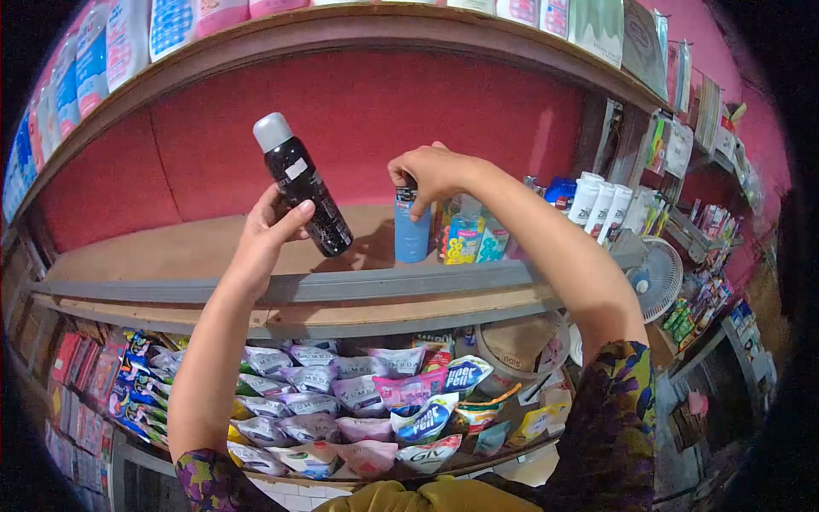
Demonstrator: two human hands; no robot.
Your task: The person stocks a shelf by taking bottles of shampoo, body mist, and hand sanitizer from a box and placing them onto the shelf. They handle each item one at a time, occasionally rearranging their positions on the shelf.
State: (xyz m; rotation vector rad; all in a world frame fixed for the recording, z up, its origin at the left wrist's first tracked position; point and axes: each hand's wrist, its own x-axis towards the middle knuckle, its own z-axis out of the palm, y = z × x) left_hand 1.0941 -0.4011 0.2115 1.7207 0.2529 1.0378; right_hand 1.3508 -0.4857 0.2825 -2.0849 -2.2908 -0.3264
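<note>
A black spray can with a silver cap [309,192] is tilted in my left hand [277,224], whose fingers wrap its lower part above the brown shelf board [162,241]. My right hand [429,175] grips the dark top of a blue bottle [412,235] from above. This bottle stands upright near the shelf's front edge. Just right of it are a clear bottle with a yellow and blue label [461,239] and a teal-labelled pack [493,243], partly behind my right forearm.
Bottles line the upper shelf [358,13]. White tubes [601,207] and a fan [655,277] are at the right. Below the grey shelf edge [375,284] sit rows of pouches [358,394] and a round tub [522,346].
</note>
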